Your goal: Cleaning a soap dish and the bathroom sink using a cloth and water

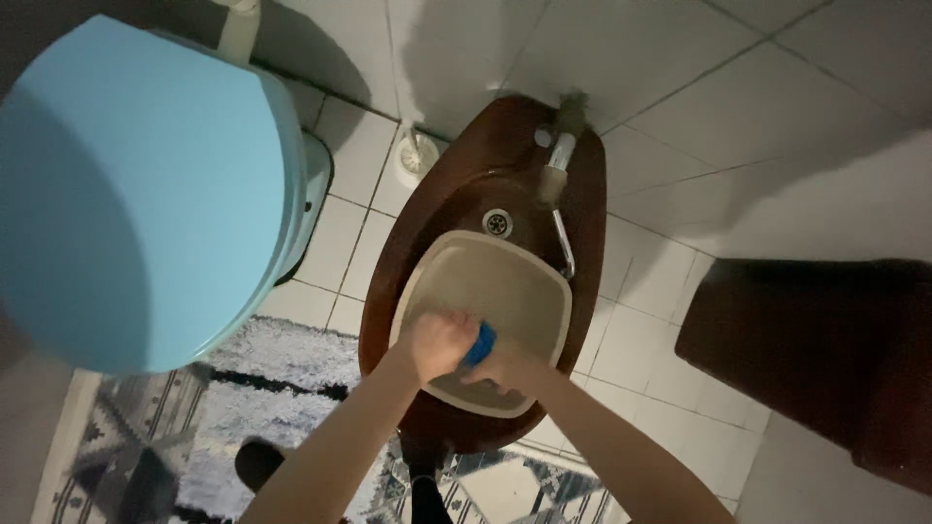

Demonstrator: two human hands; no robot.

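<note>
A cream square plastic basin (505,281) rests in a dark brown oval sink (456,184). My left hand (437,342) is closed on a blue sponge (481,342) pressed against the basin's near inner side. My right hand (510,371) grips the basin's near rim, fingers curled over the edge. Both forearms reach in from the bottom of the view.
A chrome tap (558,160) and drain (497,222) sit at the sink's far end. A light blue toilet with closed lid (136,194) stands left, a white brush holder (417,153) by the wall, a patterned mat (243,408) on the floor, a dark brown cabinet (825,349) right.
</note>
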